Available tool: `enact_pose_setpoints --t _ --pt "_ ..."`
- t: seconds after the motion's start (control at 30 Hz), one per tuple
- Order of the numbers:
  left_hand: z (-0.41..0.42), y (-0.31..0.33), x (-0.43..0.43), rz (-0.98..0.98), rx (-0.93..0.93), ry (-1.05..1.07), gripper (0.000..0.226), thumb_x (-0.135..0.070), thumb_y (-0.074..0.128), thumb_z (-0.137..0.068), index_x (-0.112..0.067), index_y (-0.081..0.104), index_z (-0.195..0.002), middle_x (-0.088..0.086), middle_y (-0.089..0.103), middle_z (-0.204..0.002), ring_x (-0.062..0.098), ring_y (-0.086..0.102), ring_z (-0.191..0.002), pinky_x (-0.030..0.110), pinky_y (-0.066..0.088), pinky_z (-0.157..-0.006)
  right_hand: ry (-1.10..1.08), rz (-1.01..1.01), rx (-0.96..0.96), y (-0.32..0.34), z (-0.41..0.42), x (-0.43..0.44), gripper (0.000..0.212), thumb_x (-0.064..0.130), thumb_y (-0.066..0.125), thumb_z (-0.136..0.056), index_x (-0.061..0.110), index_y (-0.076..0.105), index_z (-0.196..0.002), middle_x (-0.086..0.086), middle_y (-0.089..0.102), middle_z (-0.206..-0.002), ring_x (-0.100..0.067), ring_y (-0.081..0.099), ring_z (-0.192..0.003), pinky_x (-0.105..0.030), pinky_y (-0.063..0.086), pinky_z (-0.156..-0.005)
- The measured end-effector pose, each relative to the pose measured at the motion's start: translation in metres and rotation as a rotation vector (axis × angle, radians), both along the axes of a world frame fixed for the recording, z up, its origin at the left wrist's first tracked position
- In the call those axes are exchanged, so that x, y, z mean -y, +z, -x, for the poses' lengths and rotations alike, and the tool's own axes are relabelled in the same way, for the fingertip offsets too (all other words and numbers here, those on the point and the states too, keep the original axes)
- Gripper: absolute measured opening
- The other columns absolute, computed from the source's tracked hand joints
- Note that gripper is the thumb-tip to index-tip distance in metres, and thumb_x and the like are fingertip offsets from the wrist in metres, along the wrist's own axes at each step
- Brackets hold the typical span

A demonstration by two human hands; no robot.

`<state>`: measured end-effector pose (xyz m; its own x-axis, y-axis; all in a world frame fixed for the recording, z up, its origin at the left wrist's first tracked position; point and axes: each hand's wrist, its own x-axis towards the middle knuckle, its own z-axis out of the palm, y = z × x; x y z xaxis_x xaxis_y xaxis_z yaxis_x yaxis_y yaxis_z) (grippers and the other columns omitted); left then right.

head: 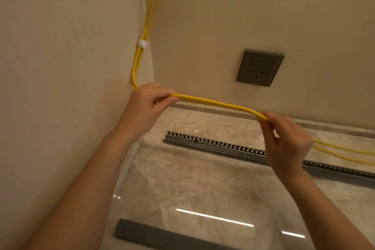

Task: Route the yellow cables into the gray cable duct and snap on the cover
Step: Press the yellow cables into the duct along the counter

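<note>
Two hands, one span of yellow cables [219, 104] held above the gray cable duct [215, 146].
The span is pinched at each end by left hand [146, 105] and right hand [288, 140] fingertips; if lowered slack, strands could be snagged on the duct's slotted fingers.

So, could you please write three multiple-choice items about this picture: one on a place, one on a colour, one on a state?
1. Where does the gray cover lie?
A. on the floor, nearer the camera than the duct
B. snapped on the duct
C. against the wall

2. What colour is the clip on the cables in the corner?
A. black
B. white
C. red

3. Where are the yellow cables now?
A. inside the duct
B. held above the duct
C. cut in two

Answers: 1 A, it rests apart from the open duct. 2 B, it looks white. 3 B, left hand and right hand grip them in the air.
</note>
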<state>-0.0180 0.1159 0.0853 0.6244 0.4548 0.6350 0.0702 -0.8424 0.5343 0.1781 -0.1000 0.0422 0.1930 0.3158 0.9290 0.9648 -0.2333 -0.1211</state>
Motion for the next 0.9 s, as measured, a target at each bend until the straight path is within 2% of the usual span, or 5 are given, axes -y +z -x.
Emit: enact_pose_setpoints --t 0.3,0.4,0.53,0.7,0.9 --pt "0.000 -0.025 -0.018 -0.044 -0.080 0.101 0.033 -0.042 0.056 -0.082 -0.015 0.075 -0.091 -0.003 0.062 -0.070 0.012 0.053 -0.068 0.041 0.042 -0.079 0.071 0.055 0.072 0.023 0.022 -0.008 0.022 0.023 0.064 -0.089 0.004 0.075 -0.085 -0.007 0.068 -0.065 -0.020 0.058 -0.048 -0.027 0.042 -0.040" --pt "0.004 -0.047 -0.023 -0.141 -0.265 0.197 0.033 -0.045 0.055 -0.081 -0.021 0.075 -0.092 -0.007 0.055 -0.070 0.016 0.056 -0.077 0.049 0.026 -0.102 0.066 0.182 -0.041 0.001 0.015 -0.015 0.024 0.028 0.060 -0.091 0.010 0.074 -0.085 -0.002 0.069 -0.074 -0.018 0.062 -0.057 -0.026 0.043 -0.046" --pt "0.008 -0.075 -0.023 -0.290 -0.376 0.270 0.025 -0.035 0.058 -0.078 -0.021 0.075 -0.090 -0.005 0.054 -0.072 0.017 0.056 -0.089 0.040 0.007 -0.110 0.101 0.355 -0.138 -0.039 0.010 -0.020 0.026 0.032 0.054 -0.089 0.015 0.074 -0.084 0.003 0.065 -0.076 -0.015 0.060 -0.061 -0.020 0.038 -0.048" --pt "0.013 -0.097 -0.015 -0.348 -0.510 0.306 0.038 -0.036 0.043 -0.083 -0.017 0.073 -0.095 -0.001 0.068 -0.094 0.023 0.053 -0.121 0.043 0.009 -0.111 0.112 0.401 -0.174 -0.070 0.010 -0.023 0.029 0.032 0.053 -0.088 0.013 0.074 -0.083 -0.001 0.063 -0.076 -0.019 0.056 -0.068 -0.024 0.040 -0.053" --pt "0.013 -0.107 -0.006 -0.382 -0.592 0.376 0.050 -0.036 0.033 -0.089 -0.010 0.066 -0.116 0.004 0.060 -0.129 0.021 0.034 -0.136 0.047 0.009 -0.113 0.181 0.434 -0.239 -0.083 0.007 -0.027 0.030 0.029 0.053 -0.089 0.008 0.074 -0.094 -0.006 0.065 -0.087 -0.024 0.058 -0.079 -0.036 0.048 -0.066"
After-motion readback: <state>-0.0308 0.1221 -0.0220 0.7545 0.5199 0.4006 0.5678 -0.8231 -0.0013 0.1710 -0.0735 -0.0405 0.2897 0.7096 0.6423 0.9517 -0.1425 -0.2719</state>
